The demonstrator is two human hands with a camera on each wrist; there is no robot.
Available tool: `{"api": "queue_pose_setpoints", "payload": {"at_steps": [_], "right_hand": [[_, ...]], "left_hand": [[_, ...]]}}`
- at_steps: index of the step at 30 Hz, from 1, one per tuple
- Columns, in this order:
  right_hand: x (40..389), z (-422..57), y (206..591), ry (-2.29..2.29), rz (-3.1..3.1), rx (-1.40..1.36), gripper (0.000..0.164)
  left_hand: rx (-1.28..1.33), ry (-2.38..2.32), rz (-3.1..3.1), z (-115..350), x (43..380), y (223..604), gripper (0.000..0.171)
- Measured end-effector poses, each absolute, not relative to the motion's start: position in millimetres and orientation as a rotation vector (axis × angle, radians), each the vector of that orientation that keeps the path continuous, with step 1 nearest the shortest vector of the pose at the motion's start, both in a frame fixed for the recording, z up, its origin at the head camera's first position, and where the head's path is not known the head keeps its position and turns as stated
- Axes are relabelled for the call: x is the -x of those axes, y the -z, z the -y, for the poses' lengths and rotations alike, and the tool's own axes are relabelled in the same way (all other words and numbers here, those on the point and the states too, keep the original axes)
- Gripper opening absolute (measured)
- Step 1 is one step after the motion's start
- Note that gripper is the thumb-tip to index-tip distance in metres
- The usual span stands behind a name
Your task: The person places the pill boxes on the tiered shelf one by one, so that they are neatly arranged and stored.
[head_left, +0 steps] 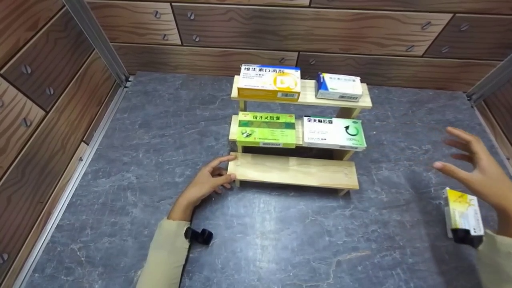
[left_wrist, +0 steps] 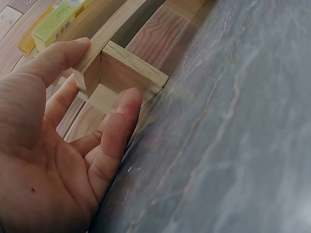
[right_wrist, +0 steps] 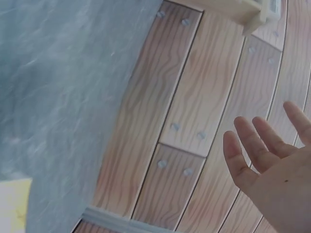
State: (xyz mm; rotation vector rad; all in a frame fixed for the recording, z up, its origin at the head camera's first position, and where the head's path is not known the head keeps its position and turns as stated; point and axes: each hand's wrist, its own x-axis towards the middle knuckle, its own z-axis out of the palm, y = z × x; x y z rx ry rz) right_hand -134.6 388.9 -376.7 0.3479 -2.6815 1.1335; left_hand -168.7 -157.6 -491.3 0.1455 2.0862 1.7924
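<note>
A three-step wooden shelf stands mid-table. My left hand grips the left end of its lowest step. In the left wrist view, the thumb lies on the board's edge and a finger reaches behind it. An orange-and-white box and a small white-and-blue box sit on the top step. On the middle one are a green box and a white-and-green box. My right hand holds nothing, raised with fingers spread above a yellow-and-white box on the table.
The dark marbled tabletop is bordered by wood-patterned panels at the back and both sides. A metal rail runs along the left edge. Each wrist carries a small black camera.
</note>
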Motion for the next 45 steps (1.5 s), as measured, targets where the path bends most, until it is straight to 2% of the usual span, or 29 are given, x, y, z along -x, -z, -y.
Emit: {"api": "queue_pose_setpoints", "payload": {"at_steps": [16, 27, 33, 38, 45], "right_hand": [[95, -418, 417, -1.032, 2.99, -0.091, 0.104], [81, -424, 443, -0.951, 3.283, -0.011, 0.103], [75, -434, 452, -0.852, 3.2, -0.036, 0.101], [74, -444, 456, -0.728, 3.176, 0.044, 0.098], [75, -453, 461, -0.643, 3.248, 0.185, 0.102]], "left_hand": [[-0.119, -1.784, -2.086, 158, 168, 491, 0.059], [-0.137, -1.776, -2.104, 159, 168, 490, 0.058], [-0.137, -1.779, -2.103, 158, 168, 492, 0.058], [-0.153, -1.787, -2.087, 158, 169, 492, 0.057], [-0.15, -1.793, -2.079, 157, 169, 491, 0.058]]}}
